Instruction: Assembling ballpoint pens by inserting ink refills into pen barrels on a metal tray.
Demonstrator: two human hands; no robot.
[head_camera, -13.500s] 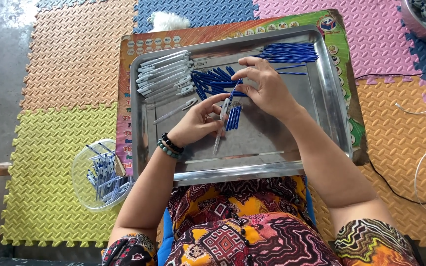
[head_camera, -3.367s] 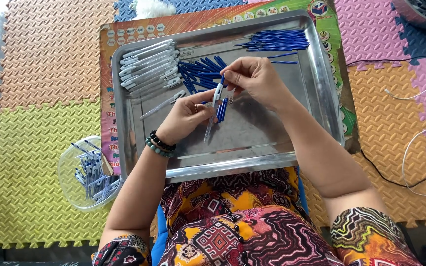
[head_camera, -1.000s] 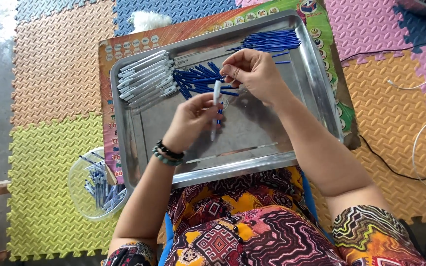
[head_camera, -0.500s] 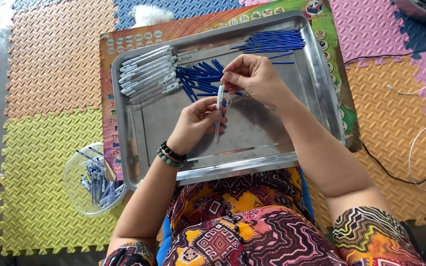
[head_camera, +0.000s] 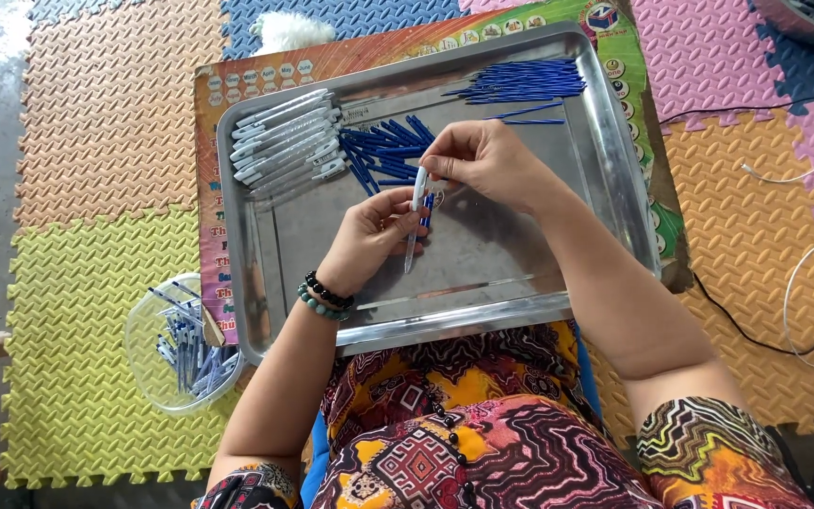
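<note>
One printed board (head_camera: 237, 85) under the metal tray (head_camera: 614, 160): rectangular, orange-to-green, row of small round picture labels along its top edge, cube picture at the top right corner. No packages or screens.

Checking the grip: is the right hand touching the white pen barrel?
Touching. The head view shows the right hand pinching the top of the white pen barrel with its fingertips.

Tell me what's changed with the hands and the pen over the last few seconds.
Very little. Both hands stay over the metal tray, the left hand and right hand still holding the same white pen upright between them. The pen piles and the clear bowl are unchanged.
</note>
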